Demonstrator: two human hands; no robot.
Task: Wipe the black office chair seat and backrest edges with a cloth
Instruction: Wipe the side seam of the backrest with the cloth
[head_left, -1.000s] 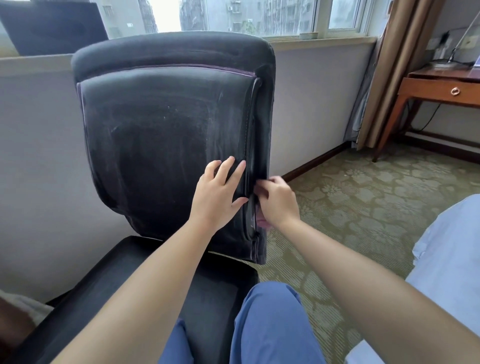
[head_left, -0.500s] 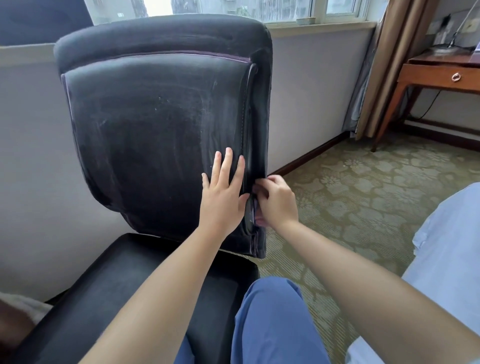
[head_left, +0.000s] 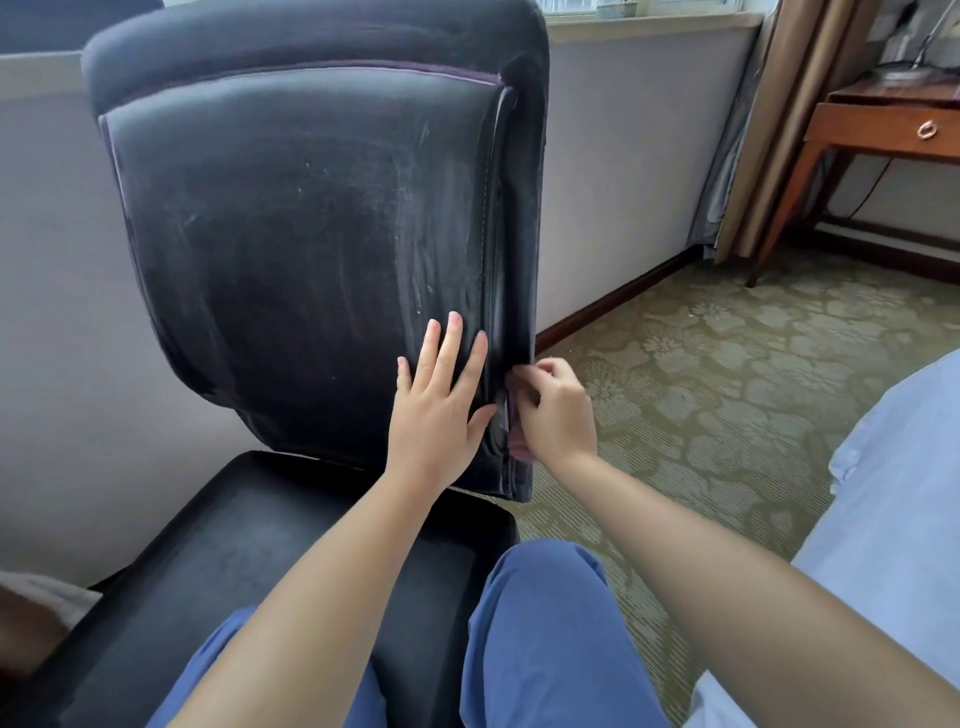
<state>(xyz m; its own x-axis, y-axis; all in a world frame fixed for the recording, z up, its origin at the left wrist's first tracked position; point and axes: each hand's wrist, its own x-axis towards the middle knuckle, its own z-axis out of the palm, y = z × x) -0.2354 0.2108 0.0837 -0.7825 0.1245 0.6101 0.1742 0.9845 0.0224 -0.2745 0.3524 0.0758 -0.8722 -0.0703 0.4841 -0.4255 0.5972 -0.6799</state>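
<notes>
The black padded seat (head_left: 260, 545) of the office chair lies nearest, under blue-trousered knees (head_left: 545, 623). Above it the black velvety backrest (head_left: 311, 234) stands upright, streaked with pale wipe marks. The left hand (head_left: 436, 410) presses flat, fingers straight, low on the backrest near its right edge. The right hand (head_left: 556, 410) pinches a pinkish cloth (head_left: 519, 449), mostly hidden, against that edge. Beyond lie patterned green carpet (head_left: 701, 389), a wooden table (head_left: 883, 130) and a tan curtain (head_left: 769, 130).
</notes>
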